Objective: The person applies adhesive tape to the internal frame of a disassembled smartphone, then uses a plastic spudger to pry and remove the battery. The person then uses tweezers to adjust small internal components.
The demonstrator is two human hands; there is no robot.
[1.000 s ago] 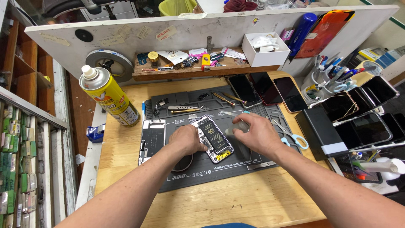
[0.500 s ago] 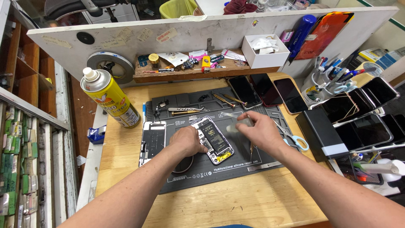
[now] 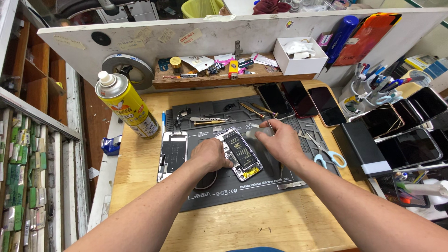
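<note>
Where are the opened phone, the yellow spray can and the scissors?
opened phone [image 3: 242, 154], head view, on its exposed dark battery.
yellow spray can [image 3: 128, 108], head view, middle of the can's body.
scissors [image 3: 332, 159], head view, on a blue handle loop.

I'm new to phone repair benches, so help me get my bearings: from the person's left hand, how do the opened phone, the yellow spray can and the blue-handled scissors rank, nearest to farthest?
From the left hand:
1. Opened phone, touching it, on the mat.
2. Yellow spray can, up and left.
3. Blue-handled scissors, far right, beyond the right hand.
</note>
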